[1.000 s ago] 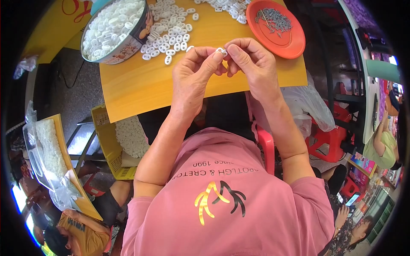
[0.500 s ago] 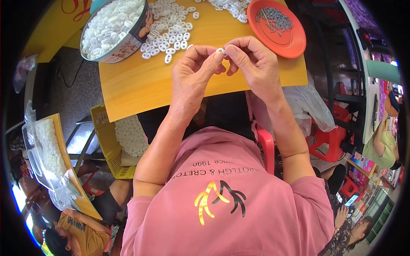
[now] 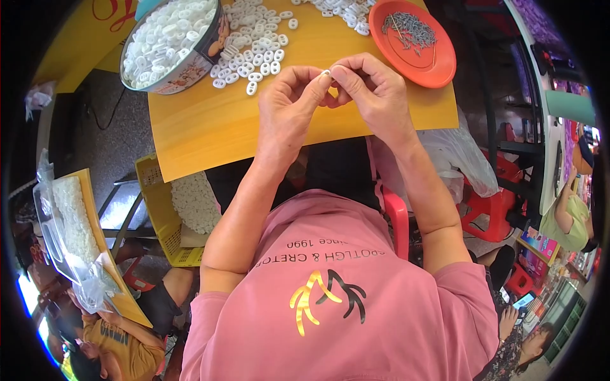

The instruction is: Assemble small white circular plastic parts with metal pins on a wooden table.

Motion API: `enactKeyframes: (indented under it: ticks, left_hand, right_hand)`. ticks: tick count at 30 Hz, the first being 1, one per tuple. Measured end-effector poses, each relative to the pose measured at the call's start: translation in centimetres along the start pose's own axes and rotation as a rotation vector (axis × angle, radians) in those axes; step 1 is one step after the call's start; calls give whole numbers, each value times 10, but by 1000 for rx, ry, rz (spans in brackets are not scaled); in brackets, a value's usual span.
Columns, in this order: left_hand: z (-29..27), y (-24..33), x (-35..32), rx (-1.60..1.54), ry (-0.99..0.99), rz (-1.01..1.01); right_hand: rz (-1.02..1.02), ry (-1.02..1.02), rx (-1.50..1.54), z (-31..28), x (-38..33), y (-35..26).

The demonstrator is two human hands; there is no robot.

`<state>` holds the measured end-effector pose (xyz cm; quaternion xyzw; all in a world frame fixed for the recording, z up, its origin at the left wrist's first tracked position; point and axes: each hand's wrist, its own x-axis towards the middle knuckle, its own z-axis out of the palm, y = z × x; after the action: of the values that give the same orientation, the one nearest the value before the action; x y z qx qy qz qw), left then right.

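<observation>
My left hand (image 3: pixel 289 108) and my right hand (image 3: pixel 372 89) meet over the yellow table (image 3: pixel 210 127), fingertips pinched together on one small white plastic ring (image 3: pixel 326 73). Both hands grip it between thumb and forefinger. Just beyond the hands lies a loose pile of white rings (image 3: pixel 254 54). A round tin bowl (image 3: pixel 175 44) full of the same white rings stands at the far left. To the far right sits an orange plate (image 3: pixel 413 44) holding several small grey metal pins (image 3: pixel 406 25).
A yellow crate (image 3: pixel 165 222) of white parts sits under the table on my left, beside a tray in plastic wrap (image 3: pixel 70 222). A red plastic chair (image 3: pixel 489 209) and a clear bag (image 3: pixel 457 159) are on my right. Other people sit at lower left and at the right edge.
The hands have stayed pinched together on the ring over the table, with only slight finger movement. Nothing else has moved.
</observation>
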<state>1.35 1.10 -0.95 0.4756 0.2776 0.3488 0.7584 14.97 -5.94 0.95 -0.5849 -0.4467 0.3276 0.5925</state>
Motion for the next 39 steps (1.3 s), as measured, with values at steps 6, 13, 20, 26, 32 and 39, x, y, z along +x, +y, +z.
enactKeyframes:
  ticks: [6, 13, 20, 26, 32, 39]
  left_hand:
    - [-2, 2, 2, -58, -43, -50]
    - [-6, 4, 0, -90, -74, -95]
    - [-7, 9, -2, -83, -78, -109]
    - [-6, 12, -4, -53, -101, -118]
    - [-3, 12, -3, 19, -88, -42]
    - [-7, -5, 0, 113, -41, -42]
  right_hand:
    - [-62, -64, -203, -17, 5, -5]
    - [-333, -116, -502, -26, 14, -12]
    - [-592, -217, -626, -29, 21, -12]
    - [-580, -244, -630, -27, 20, -12]
    - [-515, -193, -544, -20, 16, -7]
    - [-502, -146, -558, -12, 10, 17]
